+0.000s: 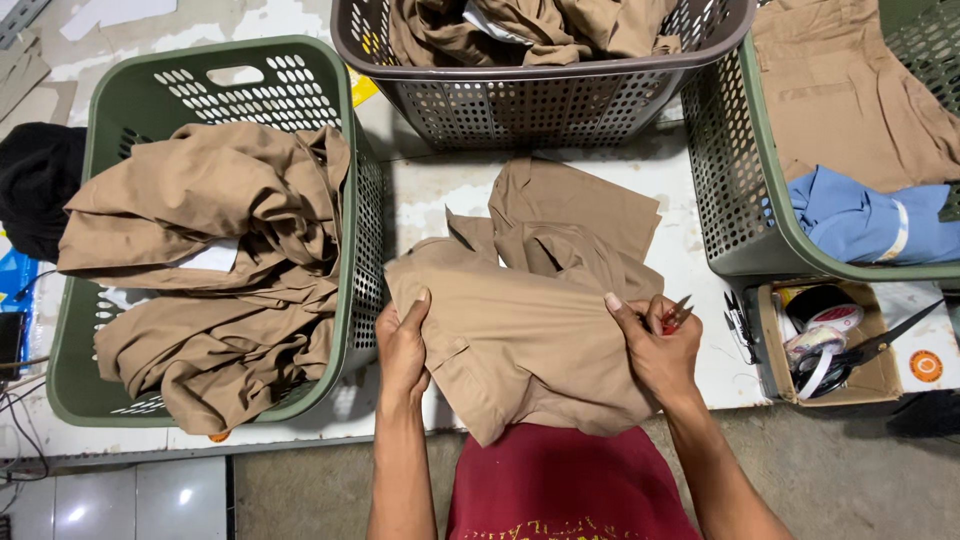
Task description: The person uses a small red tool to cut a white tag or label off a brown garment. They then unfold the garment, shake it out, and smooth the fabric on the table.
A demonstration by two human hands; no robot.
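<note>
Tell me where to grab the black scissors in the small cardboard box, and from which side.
Grip the black scissors by the dark handle end that sits low among the tape rolls in the cardboard box, coming from above. The blades angle up and out over the box's right edge, so that end looks best avoided.

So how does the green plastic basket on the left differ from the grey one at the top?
The green perforated plastic basket on the left holds a heaped pile of tan garments; the grey perforated plastic basket at the top shows only a few tan garments and is cut off by the picture's edge. Both have perforated walls.
</note>
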